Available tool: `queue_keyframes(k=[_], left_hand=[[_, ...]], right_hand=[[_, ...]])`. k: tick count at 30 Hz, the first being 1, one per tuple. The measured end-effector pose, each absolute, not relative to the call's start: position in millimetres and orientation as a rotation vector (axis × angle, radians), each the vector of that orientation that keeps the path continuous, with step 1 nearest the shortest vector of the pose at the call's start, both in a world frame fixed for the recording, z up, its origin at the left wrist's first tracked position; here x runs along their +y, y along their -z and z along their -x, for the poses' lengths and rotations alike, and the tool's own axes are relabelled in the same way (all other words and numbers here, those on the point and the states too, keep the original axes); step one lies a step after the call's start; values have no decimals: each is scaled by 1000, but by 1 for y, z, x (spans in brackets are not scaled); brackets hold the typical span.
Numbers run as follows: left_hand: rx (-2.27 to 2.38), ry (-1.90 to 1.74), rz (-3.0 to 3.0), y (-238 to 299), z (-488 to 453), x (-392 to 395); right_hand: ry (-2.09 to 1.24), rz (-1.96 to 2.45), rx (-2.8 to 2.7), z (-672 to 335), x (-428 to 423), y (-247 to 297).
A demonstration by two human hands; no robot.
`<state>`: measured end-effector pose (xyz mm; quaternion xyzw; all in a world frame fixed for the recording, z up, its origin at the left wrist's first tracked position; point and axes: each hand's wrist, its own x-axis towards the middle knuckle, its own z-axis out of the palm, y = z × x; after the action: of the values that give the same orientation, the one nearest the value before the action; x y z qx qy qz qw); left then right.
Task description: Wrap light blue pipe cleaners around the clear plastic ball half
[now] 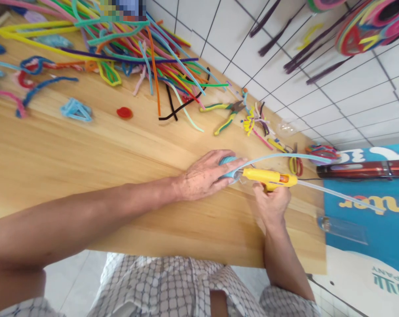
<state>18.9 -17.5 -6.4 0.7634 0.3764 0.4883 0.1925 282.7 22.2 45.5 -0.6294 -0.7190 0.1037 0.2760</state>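
My left hand (202,176) is closed around a light blue coil (228,166), with the fingers partly covering it. From the coil a long light blue pipe cleaner (285,155) runs off to the right. My right hand (273,200) grips a yellow hot glue gun (265,176), its nozzle touching or very close to the coil's right side. A clear glue stick (341,196) sticks out of the gun's back end. Whether fresh glue is on the coil, I cannot make out.
Many coloured pipe cleaners (173,66) lie heaped at the back left. Green-and-yellow pliers (227,115) and scissors (295,164) rest beyond my hands. A red disc (124,112) and a blue triangular piece (76,110) lie at left. A dark red cylinder (364,169) is at right, by the white tiled wall (225,39).
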Motion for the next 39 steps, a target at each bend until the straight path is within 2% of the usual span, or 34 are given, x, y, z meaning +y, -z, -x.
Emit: queue_keyframes(k=[39], left_hand=[[1044,-1383,-2140,6,-19,-18]], right_hand=[[-192,1658,-1983,-295,24,-39]])
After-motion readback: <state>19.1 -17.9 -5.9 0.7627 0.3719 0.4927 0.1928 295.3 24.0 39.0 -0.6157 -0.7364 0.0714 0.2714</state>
